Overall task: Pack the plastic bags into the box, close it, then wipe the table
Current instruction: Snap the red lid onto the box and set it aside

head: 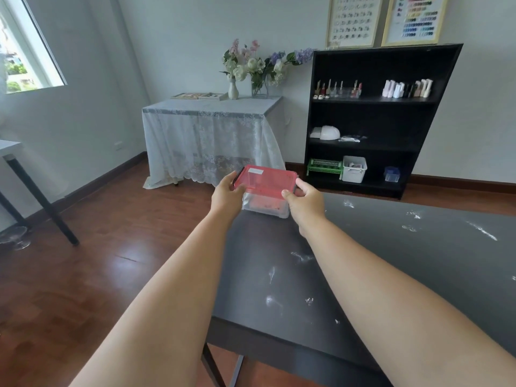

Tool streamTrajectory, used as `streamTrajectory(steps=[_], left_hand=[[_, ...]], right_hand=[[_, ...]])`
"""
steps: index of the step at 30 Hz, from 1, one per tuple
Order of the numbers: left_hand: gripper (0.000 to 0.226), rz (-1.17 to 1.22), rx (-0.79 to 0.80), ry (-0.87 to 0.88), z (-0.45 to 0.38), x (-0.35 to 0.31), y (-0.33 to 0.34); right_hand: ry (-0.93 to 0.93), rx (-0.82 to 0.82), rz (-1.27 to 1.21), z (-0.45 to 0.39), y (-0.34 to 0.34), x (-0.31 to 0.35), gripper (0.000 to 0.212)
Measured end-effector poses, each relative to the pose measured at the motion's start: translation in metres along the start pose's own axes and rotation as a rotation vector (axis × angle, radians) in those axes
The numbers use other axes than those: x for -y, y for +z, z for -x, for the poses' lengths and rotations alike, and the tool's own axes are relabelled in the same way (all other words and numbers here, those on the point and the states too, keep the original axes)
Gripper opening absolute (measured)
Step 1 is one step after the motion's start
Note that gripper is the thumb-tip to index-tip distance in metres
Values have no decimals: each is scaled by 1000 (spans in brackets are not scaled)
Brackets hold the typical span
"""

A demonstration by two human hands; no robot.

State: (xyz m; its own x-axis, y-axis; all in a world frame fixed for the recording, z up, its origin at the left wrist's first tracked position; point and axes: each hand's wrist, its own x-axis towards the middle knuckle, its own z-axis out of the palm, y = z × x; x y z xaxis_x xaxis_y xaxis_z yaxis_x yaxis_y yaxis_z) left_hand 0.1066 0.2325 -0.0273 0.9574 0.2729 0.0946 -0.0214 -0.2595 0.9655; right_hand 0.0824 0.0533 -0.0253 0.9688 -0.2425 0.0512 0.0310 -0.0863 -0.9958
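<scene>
Both hands press the red lid down onto the box.
The left hand [227, 192] and right hand [304, 201] clamp the lid [266, 178] of the box [265, 208] between them; squeeze both ends evenly until seated. White smears streak the table [391, 261] right of the hands.

Nail salon room: polish bottles [339, 89] on black shelf [374, 99], nail lamp [326, 132], colour charts [415, 19].
</scene>
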Motion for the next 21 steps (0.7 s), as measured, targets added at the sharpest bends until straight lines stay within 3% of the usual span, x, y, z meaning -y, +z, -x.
streamTrajectory(steps=[3,6,13,21], left_hand=[[45,-2,-1,-16,-9,10,5],[39,-13,-3,-6,-17,15,8],[26,109,10,-86,-33,15,18],[17,151,86,-146,-48,10,22]], right_hand=[[-12,-15,60,-9,6,-8,39],[-149,4,253,-18,9,-12,20],[-231,9,412,-44,15,-16,25],[-234,3,400,-59,20,-18,24]])
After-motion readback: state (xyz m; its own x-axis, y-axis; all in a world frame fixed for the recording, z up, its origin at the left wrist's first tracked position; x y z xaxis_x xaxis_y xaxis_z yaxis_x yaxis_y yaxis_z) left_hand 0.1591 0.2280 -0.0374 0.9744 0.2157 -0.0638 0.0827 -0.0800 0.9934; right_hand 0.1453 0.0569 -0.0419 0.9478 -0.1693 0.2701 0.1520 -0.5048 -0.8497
